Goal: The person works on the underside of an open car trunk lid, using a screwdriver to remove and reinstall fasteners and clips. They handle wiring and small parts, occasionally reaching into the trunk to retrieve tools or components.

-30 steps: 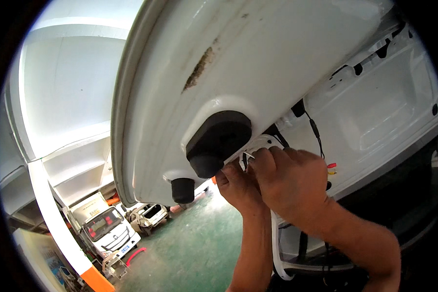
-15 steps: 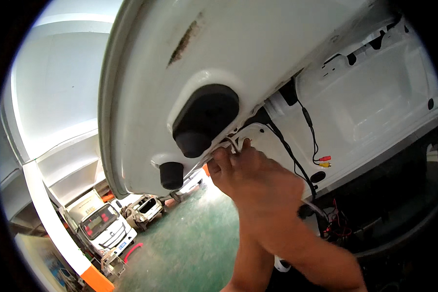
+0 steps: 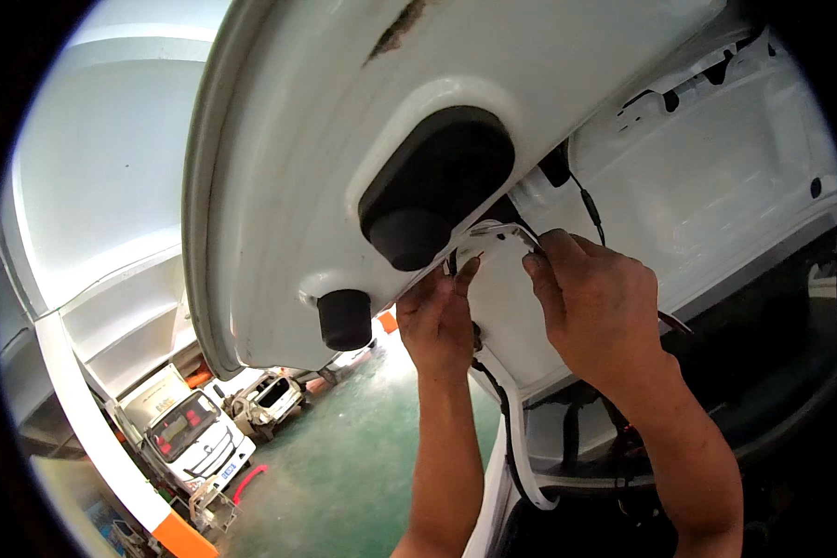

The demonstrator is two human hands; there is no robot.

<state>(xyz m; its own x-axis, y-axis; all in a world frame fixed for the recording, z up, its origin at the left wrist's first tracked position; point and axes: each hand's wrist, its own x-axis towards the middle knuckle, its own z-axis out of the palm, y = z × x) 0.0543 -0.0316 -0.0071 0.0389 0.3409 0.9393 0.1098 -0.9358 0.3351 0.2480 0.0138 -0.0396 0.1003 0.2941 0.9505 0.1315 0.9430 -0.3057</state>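
Note:
My left hand [image 3: 432,325] is at the lower edge of a raised white vehicle panel [image 3: 298,186], fingers curled beside a short dark piece; what they grip is unclear. My right hand [image 3: 595,307], further right, pinches a pale cable [image 3: 516,232] that arches from the panel's edge. The panel bears a dark oval rubber pad [image 3: 437,167] and a dark cylindrical stop [image 3: 344,318], both just above or beside my left hand. Behind the hands is white inner bodywork [image 3: 707,195] with a hanging black wire [image 3: 591,205]. A white trim with a black cable [image 3: 507,418] loops down below.
A white light truck [image 3: 191,432] and a partly stripped car body [image 3: 265,400] stand on the green floor [image 3: 335,484] at lower left. A red curved part [image 3: 249,484] lies near the truck. A white pillar with an orange base [image 3: 181,535] stands at far left.
My hands were overlapping and are now apart, the right one moved right with the cable, the left slightly lower-left of it. The bodywork sits higher in the picture.

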